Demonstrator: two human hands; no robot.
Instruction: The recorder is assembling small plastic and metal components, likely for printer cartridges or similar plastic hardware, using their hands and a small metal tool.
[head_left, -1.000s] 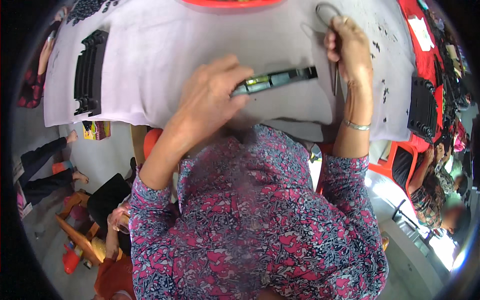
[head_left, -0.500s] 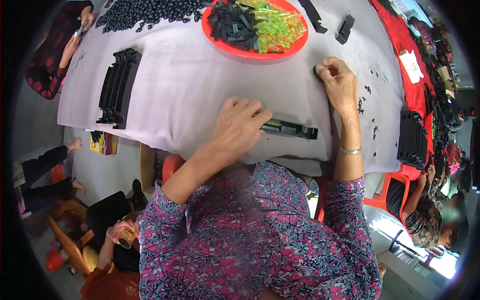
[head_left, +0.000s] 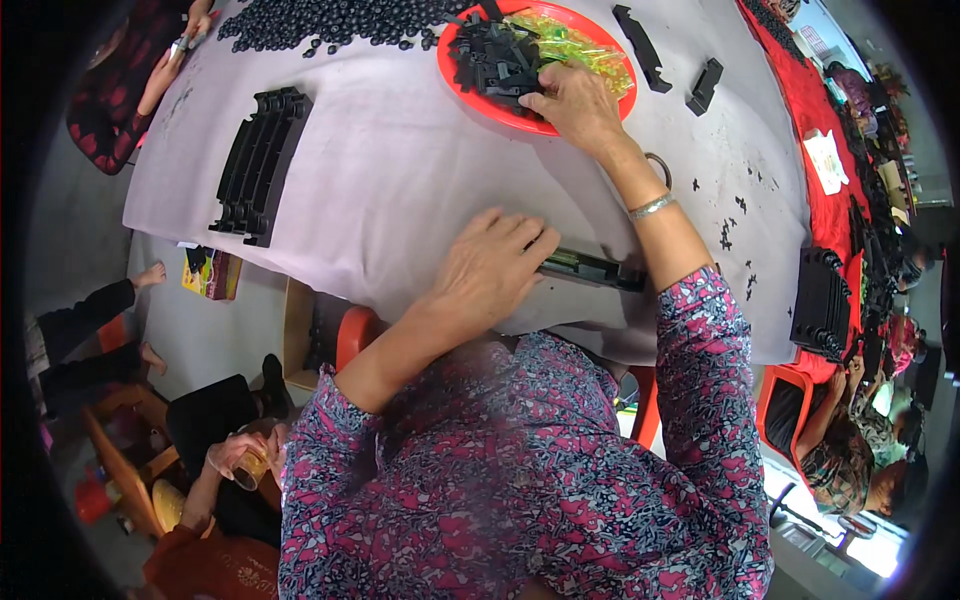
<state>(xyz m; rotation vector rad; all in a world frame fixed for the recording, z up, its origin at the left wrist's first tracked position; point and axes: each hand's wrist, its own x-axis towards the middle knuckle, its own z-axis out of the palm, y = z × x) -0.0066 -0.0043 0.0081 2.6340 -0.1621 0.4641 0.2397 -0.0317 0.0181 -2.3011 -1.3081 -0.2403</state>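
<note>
My left hand (head_left: 492,262) is closed over the left end of a long black plastic bar (head_left: 600,270), which lies near the table's front edge. A greenish strip shows along the bar's channel. Over the red oval plate (head_left: 632,108) is my right hand (head_left: 580,105), thumb and forefinger apart. Its fingertips reach the black plastic pieces (head_left: 492,60) heaped in the plate's left half. Yellow-green clear pieces (head_left: 590,45) lie behind and right of it. A dark ring-shaped thing (head_left: 658,165) lies beside my right forearm, partly hidden.
Several black bars (head_left: 262,165) stand in a row at left. Small black round parts (head_left: 340,22) cover the far left. Two black parts (head_left: 706,87) lie right of the plate; black bits (head_left: 728,232) are scattered nearer. Another black stack (head_left: 822,300) stands at far right. Other people sit around.
My right hand has left the dark ring-shaped thing and moved away from me and left, into the plate. My left hand stays on the bar. The whole view has shifted slightly.
</note>
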